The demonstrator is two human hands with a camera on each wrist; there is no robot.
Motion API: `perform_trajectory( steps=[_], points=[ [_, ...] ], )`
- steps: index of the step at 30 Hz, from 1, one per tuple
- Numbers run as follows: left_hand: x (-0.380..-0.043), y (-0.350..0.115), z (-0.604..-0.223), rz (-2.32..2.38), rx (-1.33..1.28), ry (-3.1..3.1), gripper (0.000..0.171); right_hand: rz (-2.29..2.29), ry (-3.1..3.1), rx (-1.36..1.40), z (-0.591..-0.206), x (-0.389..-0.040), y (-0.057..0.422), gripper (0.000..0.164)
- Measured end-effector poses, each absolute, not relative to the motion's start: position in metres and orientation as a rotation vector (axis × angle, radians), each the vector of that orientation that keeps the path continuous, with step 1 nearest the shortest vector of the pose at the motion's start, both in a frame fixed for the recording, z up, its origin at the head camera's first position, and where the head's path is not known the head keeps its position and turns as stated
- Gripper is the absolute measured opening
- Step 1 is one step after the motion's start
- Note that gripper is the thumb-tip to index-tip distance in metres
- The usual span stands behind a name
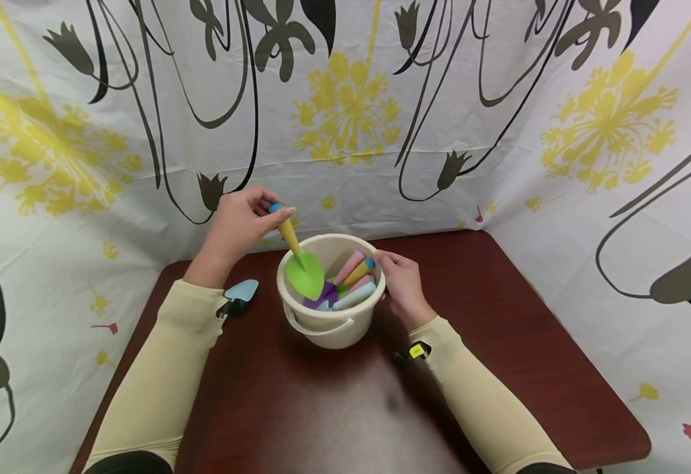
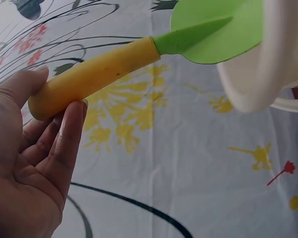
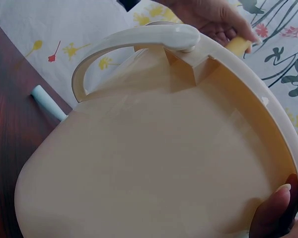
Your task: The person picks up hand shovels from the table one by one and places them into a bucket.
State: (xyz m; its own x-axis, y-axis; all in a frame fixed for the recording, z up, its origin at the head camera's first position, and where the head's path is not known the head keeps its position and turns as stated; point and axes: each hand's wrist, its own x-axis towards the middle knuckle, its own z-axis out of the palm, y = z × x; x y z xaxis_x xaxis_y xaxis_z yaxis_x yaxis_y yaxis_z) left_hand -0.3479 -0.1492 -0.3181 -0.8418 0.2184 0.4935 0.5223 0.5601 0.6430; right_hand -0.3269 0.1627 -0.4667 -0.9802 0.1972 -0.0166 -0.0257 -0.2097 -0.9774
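My left hand [image 1: 241,220] pinches the yellow, blue-tipped handle of a toy garden trowel [image 1: 306,276] between thumb and fingers. Its green blade points down, overlapping the near left inside of a cream bucket [image 1: 333,339]. From the left wrist view, the trowel [image 2: 99,74] slants up to the bucket's rim, which covers part of the blade. On the other side, my right hand [image 1: 403,283] grips the bucket's rim; a thumb shows at the rim in the right wrist view. Several toy tools with pink, yellow and light blue handles [image 1: 354,296] lie inside, beside a purple piece [image 1: 324,295].
A light blue toy trowel [image 1: 243,289] lies on the dark red table [image 1: 487,368] behind my left wrist, partly hidden. The bucket's handle [image 1: 318,329] hangs down its front. A flower-patterned curtain [image 1: 345,184] surrounds the table's back and sides.
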Motion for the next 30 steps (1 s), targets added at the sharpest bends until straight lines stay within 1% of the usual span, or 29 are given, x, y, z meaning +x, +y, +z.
perform_trajectory(
  steps=[16, 21, 30],
  points=[
    [-0.364, -0.127, -0.349, -1.070, -0.603, -2.676, 0.031, 2.317, -1.893, -0.201, -0.467, -0.328, 0.163, 0.031],
    [-0.369, -0.121, -0.354, -1.018, -0.631, -2.722, 0.028, 2.318, -1.906, -0.201, -0.467, -0.328, 0.163, 0.033],
    [-0.377, -0.113, -0.357, -0.957, -0.667, -2.817, 0.029, 2.323, -1.915, -0.211, -0.468, -0.327, 0.163, 0.034]
  ],
)
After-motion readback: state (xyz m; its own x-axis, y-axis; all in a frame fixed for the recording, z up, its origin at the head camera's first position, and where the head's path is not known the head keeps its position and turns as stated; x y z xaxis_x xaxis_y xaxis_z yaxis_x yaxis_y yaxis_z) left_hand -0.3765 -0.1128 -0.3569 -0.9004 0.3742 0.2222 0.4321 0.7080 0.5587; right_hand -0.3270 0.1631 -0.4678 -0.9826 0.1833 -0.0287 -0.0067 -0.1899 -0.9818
